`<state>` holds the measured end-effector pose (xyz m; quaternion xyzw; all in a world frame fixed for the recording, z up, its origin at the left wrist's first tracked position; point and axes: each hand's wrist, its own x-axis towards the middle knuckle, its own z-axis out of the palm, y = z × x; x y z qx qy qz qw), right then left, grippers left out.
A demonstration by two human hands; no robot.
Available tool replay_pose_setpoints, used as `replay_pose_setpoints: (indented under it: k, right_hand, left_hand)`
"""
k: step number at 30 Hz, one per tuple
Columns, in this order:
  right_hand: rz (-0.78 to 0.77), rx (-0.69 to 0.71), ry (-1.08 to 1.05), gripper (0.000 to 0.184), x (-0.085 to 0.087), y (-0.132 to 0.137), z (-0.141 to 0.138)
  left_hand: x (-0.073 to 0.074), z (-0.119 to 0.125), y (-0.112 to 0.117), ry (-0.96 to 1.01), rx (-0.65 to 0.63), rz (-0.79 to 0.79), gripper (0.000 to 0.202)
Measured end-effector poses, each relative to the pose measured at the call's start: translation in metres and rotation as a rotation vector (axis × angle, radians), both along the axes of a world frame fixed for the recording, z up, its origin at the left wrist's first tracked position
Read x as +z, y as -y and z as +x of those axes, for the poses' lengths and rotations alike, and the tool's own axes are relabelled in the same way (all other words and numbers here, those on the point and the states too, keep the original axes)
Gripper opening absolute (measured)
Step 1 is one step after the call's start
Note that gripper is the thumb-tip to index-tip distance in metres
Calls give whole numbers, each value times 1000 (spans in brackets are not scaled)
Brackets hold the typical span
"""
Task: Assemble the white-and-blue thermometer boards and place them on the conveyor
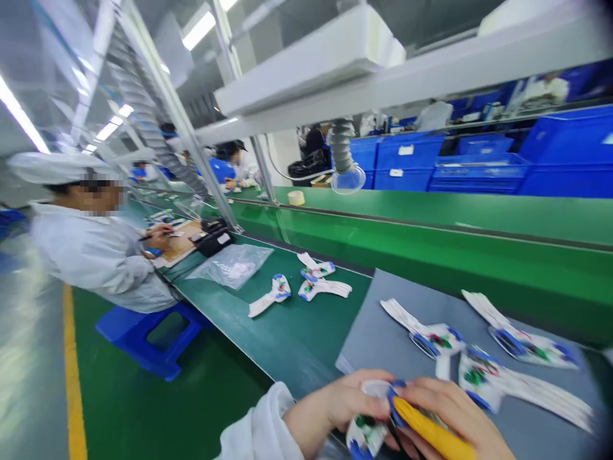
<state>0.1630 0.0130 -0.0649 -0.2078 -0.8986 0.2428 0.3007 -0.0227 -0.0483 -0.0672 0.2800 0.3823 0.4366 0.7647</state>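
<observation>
My left hand (352,399) is closed on a white and blue plastic part (366,436) that has a small green board and wires in it. Close against it, my right hand (454,412) is wrapped round a tool with a yellow handle (426,427); its working end is hidden by my fingers. On the grey mat (371,329) beyond my hands lie several similar white and blue parts (438,338) with wires and flat white strips. More of these parts (281,289) rest on the green bench farther left.
A clear plastic bag (234,265) lies on the bench. To the left, a co-worker in white (96,249) sits on a blue stool (143,332), hands over a board. Above hang a shelf (306,70) and an extraction hose (341,147). Blue bins (407,156) stand behind.
</observation>
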Motion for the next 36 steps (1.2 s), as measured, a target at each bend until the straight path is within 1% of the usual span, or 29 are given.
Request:
replay_pose_setpoints:
  k: [1,3,5,7,10,13,14,16,18,20,24,27,31,34,36]
  right_hand:
    - [17,36,-17,32,8,3,0]
    - [19,47,-47,31,19,6,-3]
    - [33,52,-123,28,23,9,-6]
    - [44,48,-177,25,22,11,-8]
    - [34,41,-173,23,20,15,-7]
    - [29,40,-190,22,24,14,-6]
    - [49,35,-198,22,27,13,-6]
    - [149,22,-170,20,34,7,-5]
    - [293,34,-61,15,43,1,-6]
    - [412,85,74,11,53,-6,-8]
    - [563,216,252,11,66,-16,-13]
    - [624,260,321,14,68,-20,-17]
    - [665,266,328,24,63,-21,-21]
    - [644,235,266,23,58,-21,-18]
    - [590,210,199,20,54,-20,-14]
  left_hand:
    - [-5,2,1,39,-25,14,77]
    - [-12,5,2,122,-75,66,76]
    - [-17,5,1,214,-105,101,76]
    - [-22,5,1,278,-126,110,74]
    - [-24,4,2,282,-145,112,68]
    - [-21,3,4,228,-142,108,65]
    - [-19,3,4,211,-144,104,64]
    - [-15,2,6,184,-156,90,64]
    - [-11,2,6,159,-164,69,63]
    - [-10,2,7,133,-153,40,63]
    - [-10,3,7,86,-124,-18,60]
    - [-12,4,8,65,-110,-41,58]
    - [-11,6,8,104,-84,-78,54]
    - [-7,8,7,205,-32,-93,51]
    - [-5,8,6,278,-34,-120,52]
